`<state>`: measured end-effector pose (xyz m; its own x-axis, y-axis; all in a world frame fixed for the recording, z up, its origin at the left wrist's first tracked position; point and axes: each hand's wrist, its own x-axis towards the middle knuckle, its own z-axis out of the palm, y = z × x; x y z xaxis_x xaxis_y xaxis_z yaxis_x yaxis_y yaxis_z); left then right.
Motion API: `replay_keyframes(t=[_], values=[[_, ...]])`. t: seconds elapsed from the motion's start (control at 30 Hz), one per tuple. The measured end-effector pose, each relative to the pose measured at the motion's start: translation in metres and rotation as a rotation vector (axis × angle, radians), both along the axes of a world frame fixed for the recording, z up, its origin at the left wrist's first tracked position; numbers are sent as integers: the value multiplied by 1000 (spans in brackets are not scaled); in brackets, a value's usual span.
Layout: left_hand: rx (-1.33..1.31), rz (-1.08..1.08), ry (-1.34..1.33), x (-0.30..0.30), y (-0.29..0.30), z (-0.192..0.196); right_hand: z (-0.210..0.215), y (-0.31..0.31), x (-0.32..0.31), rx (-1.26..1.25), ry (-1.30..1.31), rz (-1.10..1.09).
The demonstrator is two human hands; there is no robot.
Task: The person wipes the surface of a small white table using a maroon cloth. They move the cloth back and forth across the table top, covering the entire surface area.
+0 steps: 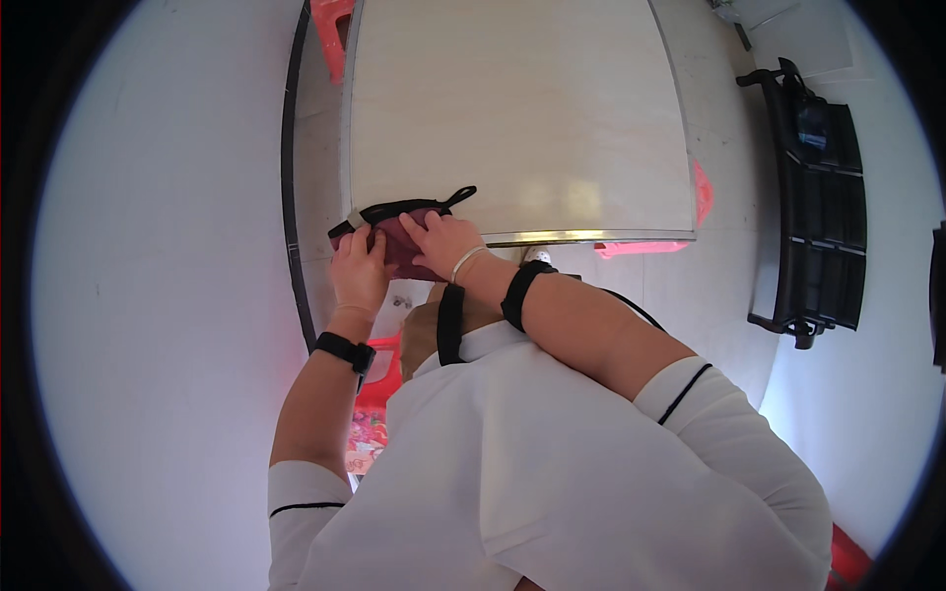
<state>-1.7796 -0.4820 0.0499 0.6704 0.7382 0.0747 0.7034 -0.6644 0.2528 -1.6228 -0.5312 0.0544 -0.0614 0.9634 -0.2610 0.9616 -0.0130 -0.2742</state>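
A maroon fabric pouch point(396, 244) with a black edge and a black strap loop point(461, 196) lies at the near left corner of the table point(522, 108), partly hanging over its front edge. My left hand point(361, 273) grips the pouch's left part, fingers bent onto the cloth. On its right part my right hand point(448, 244) holds the fabric, with the index finger stretched across it. The underside of the pouch and what may be inside it are hidden. Both wrists wear black bands.
Red plastic stools stand around the table: one far left point(331, 34), one near left below my arm point(382, 379), a pinkish one point(645, 248) under the near right edge. A black bench point(823, 207) is against the right wall. A white wall point(168, 256) rises on the left.
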Motion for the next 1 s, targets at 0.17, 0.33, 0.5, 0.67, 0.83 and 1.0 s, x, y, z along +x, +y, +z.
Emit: replay_keyframes(t=[0.17,0.33,0.5,0.67,0.83,1.0], values=[[1,-20,-17,15,-8,-6,1,-9,17,-17,-4,22],[-36,1,14,30,-12,7,16,-8,33,-62,9,65],[-7,-42,20,43,-10,8,24,-7,48,-117,32,78],[-3,-37,45,50,-7,6,19,-3,57,-80,25,101],[-30,-31,52,54,-5,5,11,-5,60,-40,63,78],[-63,-41,24,57,-1,6,9,-9,62,-16,100,39]])
